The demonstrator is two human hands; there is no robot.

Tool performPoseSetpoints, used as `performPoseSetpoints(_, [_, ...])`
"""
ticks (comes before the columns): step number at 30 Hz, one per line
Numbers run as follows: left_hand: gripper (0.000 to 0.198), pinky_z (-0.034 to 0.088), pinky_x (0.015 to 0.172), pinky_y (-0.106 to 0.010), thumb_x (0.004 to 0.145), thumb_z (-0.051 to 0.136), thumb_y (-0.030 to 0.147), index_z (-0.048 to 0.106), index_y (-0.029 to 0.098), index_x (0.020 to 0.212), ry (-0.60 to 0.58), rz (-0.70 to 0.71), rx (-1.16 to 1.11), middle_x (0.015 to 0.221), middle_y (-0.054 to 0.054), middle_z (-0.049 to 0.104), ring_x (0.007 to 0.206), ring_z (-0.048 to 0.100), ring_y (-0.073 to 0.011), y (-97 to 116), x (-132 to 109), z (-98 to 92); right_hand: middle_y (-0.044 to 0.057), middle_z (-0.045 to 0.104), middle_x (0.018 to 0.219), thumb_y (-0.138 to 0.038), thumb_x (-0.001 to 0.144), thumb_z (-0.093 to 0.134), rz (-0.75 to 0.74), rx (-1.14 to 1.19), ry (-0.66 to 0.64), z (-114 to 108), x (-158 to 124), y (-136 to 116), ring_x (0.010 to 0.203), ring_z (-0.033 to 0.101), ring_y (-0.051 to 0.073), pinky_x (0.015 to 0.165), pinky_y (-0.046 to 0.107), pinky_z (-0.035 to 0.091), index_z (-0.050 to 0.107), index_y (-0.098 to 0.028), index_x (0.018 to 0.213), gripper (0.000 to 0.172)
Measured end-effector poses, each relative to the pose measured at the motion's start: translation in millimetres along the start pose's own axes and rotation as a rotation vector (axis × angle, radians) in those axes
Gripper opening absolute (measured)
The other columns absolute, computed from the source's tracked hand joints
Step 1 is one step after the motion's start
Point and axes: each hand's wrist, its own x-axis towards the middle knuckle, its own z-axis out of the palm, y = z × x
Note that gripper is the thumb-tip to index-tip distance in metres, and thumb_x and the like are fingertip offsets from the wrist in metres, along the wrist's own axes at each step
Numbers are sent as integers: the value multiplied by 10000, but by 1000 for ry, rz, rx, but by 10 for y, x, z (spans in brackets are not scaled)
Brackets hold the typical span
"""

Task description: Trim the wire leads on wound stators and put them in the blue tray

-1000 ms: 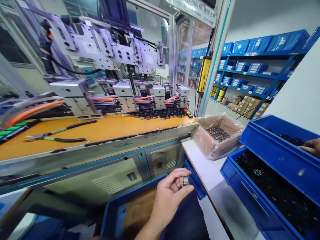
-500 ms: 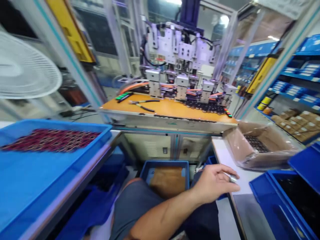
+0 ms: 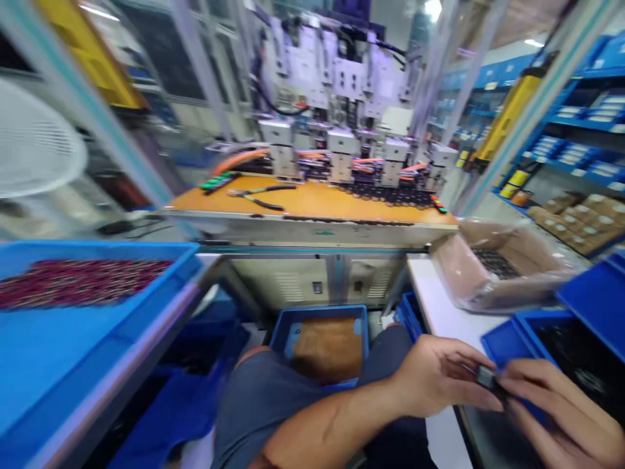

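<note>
Pinching small metal part [image 3: 486, 376] beside blue bin [image 3: 504, 341]: left hand [image 3: 432, 384] closed on it, right hand [image 3: 549, 410] fingertips too; two-sided grip steadies it.

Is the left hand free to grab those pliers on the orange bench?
Probably not now: the left hand pinches a small metal part, and the pliers lie far off across the bench.

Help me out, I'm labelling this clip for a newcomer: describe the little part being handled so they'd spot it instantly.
Start at the white side table on the right, by the near corner of the blue bin of dark parts. There the left hand and right hand meet at a small metal part, pinched in the left fingertips. It is the only single piece, outside every bin.
</note>
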Motion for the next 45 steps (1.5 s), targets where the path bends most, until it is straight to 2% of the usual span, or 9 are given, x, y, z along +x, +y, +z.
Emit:
performPoseSetpoints(2, [540,560,627,-224,384,1003,308,775,121,836,-15,-10,-49,655,0,721,567,649,-95,50,-59,61,95,685,970,-73,902,592,-27,37,16,-36,140,-123,845,725,168,706,219,622,676,-173,1068,211])
performPoseSetpoints(6, [323,587,692,-142,592,907,76,780,191,866,-20,20,-37,735,18,798,682,747,-93,109,-87,72,96,657,911,-99,916,590,-26,105,50,12,239,-115,800,675,145,678,232,594,649,-136,1063,163])
performPoseSetpoints(13, [471,568,636,-72,612,781,-74,814,288,912,41,330,226,780,36,819,692,782,-124,183,-128,159,173,684,998,-161,898,626,-123,240,89,34,193,-36,922,671,191,798,309,603,617,-67,1099,222])
performPoseSetpoints(19, [478,569,623,-76,588,809,-58,821,285,921,88,355,322,737,33,812,618,766,-117,160,-101,111,148,690,951,-178,935,646,-199,103,167,50,185,22,867,655,167,773,303,607,640,-72,1039,149])
performPoseSetpoints(25, [448,592,639,-109,573,835,-31,827,279,896,95,299,338,754,12,816,658,782,-160,145,-84,64,137,690,898,-126,944,614,-278,29,152,37,194,49,864,671,167,773,296,611,652,-38,1035,131])
performPoseSetpoints(30, [420,612,663,-141,572,877,21,827,275,902,112,239,402,760,4,819,669,786,-170,162,-96,0,111,682,875,-151,938,635,-259,-15,138,39,188,47,805,651,154,721,279,597,655,-40,1033,147])
performPoseSetpoints(36, [384,624,656,-167,585,902,80,822,252,918,74,192,458,753,-10,817,671,786,-181,139,-93,-71,73,673,842,-167,943,623,-328,-109,140,45,190,88,708,628,140,606,247,538,645,-33,1041,167])
performPoseSetpoints(42, [299,628,689,-183,702,874,194,774,254,977,171,305,355,902,-29,831,761,795,-176,-63,-61,53,103,674,864,-228,994,547,-366,-179,229,73,194,144,809,663,165,696,268,597,645,-1,1036,250])
performPoseSetpoints(45, [429,637,794,-238,712,870,177,749,284,1110,123,505,570,1046,-36,817,910,787,-196,11,-9,16,138,696,900,-125,957,561,-313,-108,233,57,193,129,908,680,176,828,280,619,651,10,1014,172])
